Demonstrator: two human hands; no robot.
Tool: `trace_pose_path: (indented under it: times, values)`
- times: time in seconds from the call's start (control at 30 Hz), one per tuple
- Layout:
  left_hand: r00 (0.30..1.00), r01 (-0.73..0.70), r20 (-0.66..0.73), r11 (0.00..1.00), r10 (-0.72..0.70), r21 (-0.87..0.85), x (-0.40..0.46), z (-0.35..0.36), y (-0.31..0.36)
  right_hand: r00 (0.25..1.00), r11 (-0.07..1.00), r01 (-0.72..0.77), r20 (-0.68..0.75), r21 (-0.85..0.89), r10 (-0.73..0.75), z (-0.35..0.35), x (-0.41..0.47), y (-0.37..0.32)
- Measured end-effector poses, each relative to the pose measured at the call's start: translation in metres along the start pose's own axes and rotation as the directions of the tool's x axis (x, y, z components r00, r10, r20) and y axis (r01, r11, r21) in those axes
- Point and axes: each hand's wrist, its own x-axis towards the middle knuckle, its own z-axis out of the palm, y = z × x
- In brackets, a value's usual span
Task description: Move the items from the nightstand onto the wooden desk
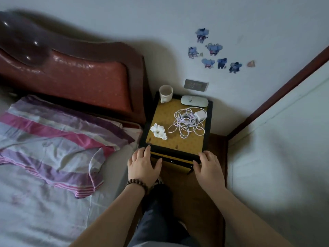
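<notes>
nothing moved yet
mug [166, 93] at eleven, case [194, 100] at one, cable [187, 123], tissue [158, 131] wait on the nightstand [178, 152]; left hand [143, 164] and right hand [208, 168] grips spread, empty.

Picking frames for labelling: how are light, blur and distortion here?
Head view: dim and bluish; headboard smeared by blur at upper left; wall edges bow from the wide lens; nightstand, cable and both hands stay fairly sharp.
</notes>
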Motion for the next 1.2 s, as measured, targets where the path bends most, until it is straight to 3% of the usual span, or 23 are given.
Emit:
trace_pose_path:
  times: [0.4,0.77,0.9,1.03,1.2]
  values:
    - [0.987,-0.031,0.161,0.999,0.027,0.027,0.172,0.043,-0.024,0.994,0.996,-0.083,0.080,0.032,0.081,0.041,0.148,-0.020]
    - [0.944,-0.047,0.327,0.999,0.051,-0.021,0.237,0.123,-0.012,0.989,0.997,-0.076,0.126,0.025,0.072,0.066,0.214,0.028]
    - [0.975,-0.019,0.220,0.998,0.033,-0.068,0.228,0.124,-0.006,0.988,0.997,-0.064,0.146,0.051,0.056,0.063,0.225,0.045]
    - [0.993,0.017,0.118,0.989,0.000,-0.147,0.227,0.113,0.006,0.975,0.991,0.122,0.195,-0.058,-0.109,0.064,0.248,0.052]
    - [0.999,0.043,0.005,0.968,-0.043,-0.248,0.230,0.103,0.015,0.801,0.788,0.531,0.489,-0.311,-0.346,0.091,0.290,0.049]
